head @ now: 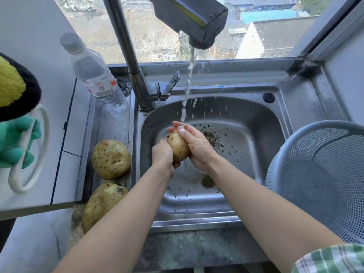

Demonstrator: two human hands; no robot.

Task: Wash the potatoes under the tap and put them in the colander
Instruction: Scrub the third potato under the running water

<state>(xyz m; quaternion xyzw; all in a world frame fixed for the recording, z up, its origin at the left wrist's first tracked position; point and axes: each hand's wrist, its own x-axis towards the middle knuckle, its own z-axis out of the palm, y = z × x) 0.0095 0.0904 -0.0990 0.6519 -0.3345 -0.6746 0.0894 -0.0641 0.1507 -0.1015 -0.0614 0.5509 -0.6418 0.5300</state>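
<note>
Potato (178,147) held over the sink (232,201), both hands clamped on it, left hand (163,154) below-left, right hand (194,143) over its top-right, tap (197,22) stream hitting right fingers more than skin; best to roll it so every side passes under the water, rubbing dirt off. Two unwashed potatoes (111,159) wait left on the tabletop, colander (323,174) right, looks empty but cut off by frame; potato's underside hidden.

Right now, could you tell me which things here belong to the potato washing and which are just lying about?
Job: potato in both hands, left hand, right hand, two waiting potatoes, tap, sink, colander.

Lying about: water bottle, green glove, yellow-and-black brush.
</note>
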